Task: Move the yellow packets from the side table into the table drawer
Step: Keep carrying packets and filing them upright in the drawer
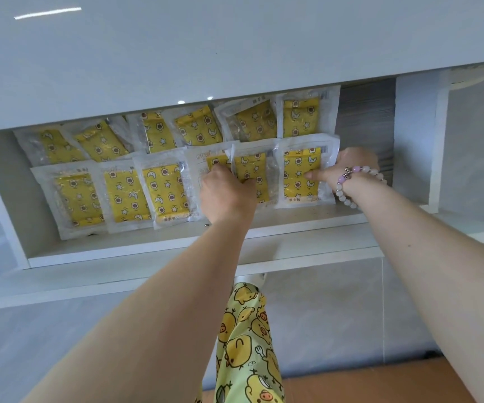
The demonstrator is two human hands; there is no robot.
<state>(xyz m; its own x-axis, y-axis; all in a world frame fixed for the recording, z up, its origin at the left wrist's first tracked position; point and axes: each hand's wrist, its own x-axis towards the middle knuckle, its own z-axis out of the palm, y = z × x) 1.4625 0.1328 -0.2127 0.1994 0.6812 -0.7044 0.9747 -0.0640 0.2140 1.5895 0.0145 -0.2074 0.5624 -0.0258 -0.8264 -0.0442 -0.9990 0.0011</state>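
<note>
Looks like you're squaring up the yellow packets point(124, 196) in the front row of the drawer point(176, 251) so they all fit: your right hand point(348, 167) pinches the end packet point(299, 175) at the drawer's right side between thumb and fingers, while your left hand point(226, 196) curls its fingers onto the next packet point(249, 170).

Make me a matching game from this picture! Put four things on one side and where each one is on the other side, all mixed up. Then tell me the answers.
Things
1. left hand
2. right hand
3. bead bracelet
4. duck-print cloth

Places
A. round the right wrist
B. below the drawer, at the bottom of the picture
C. pinching the end packet, on the right of the front row
D. gripping the neighbouring packet, just left of the end one

Pairs: 1-D, 2-C, 3-A, 4-B
</note>
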